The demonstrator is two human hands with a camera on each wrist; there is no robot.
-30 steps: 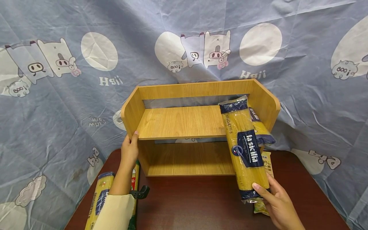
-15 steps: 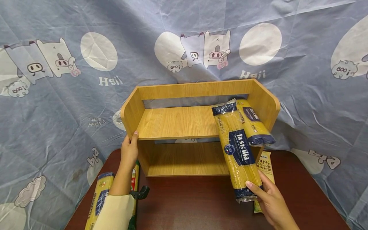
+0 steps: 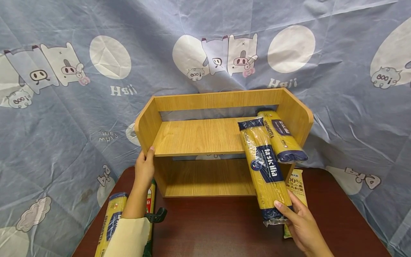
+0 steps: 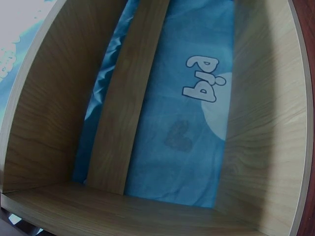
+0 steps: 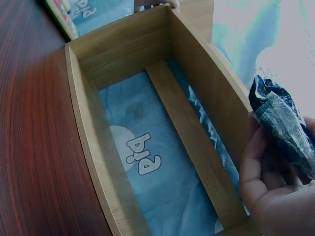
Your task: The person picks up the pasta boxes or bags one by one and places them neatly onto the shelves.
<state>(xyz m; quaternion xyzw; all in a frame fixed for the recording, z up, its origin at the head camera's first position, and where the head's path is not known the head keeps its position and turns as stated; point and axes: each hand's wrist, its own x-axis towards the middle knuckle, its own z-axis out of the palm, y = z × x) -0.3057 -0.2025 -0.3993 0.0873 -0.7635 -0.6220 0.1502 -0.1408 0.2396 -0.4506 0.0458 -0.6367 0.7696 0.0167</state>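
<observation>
My right hand point(image 3: 303, 225) grips the lower end of a clear-wrapped pack of spaghetti point(image 3: 264, 171) with navy ends and a navy label, thumb on top. The pack slants up and back, its far end over the upper board of a two-tier wooden shelf point(image 3: 196, 135). Right beside it, another spaghetti pack point(image 3: 284, 141) lies on that board against the right side panel, its near end past the front edge. In the right wrist view the held pack's crinkled end point(image 5: 280, 123) sits between thumb and fingers. My left hand point(image 3: 145, 167) holds the shelf's left side panel.
A yellow pasta pack point(image 3: 297, 184) lies on the dark red table point(image 3: 208, 228) right of the shelf. Left of it lie a spaghetti pack point(image 3: 112, 217) and a green-and-red pack point(image 3: 150, 200), partly behind my left forearm. A printed blue cloth point(image 3: 144, 57) hangs behind.
My right hand has moved the held pack left and slightly down, baring more of the pack beside it. During the last half second it barely shifts. The left hand stays on the shelf.
</observation>
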